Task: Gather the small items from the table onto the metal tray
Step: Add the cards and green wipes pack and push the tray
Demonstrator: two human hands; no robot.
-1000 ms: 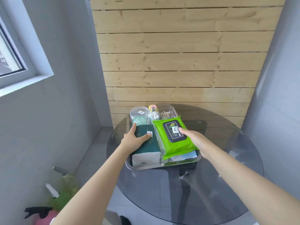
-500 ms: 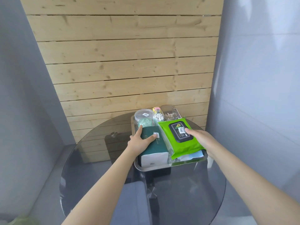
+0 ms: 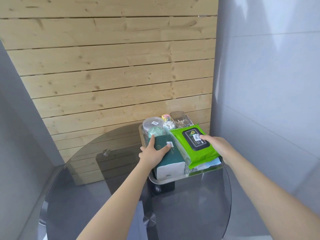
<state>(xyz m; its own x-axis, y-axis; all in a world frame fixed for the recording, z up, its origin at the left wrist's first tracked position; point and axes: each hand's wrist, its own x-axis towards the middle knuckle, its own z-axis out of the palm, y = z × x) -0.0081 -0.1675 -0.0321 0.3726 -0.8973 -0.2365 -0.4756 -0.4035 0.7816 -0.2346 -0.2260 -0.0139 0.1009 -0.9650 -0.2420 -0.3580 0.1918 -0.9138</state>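
The left hand (image 3: 154,153) pressed flat on the tissue pack (image 3: 170,159) and the right hand (image 3: 215,144) lay flat on the wipes (image 3: 200,154), likely steadying the crowded tray (image 3: 173,180).

Shiny metal tray (image 3: 173,180), glass table (image 3: 181,205)

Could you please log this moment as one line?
left hand on tissue pack | right hand on wipes pack | both packs on metal tray

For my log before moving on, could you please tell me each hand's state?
Left hand: open, pressing the tissue pack.
Right hand: on the wipes pack; fingers hidden, cannot tell.
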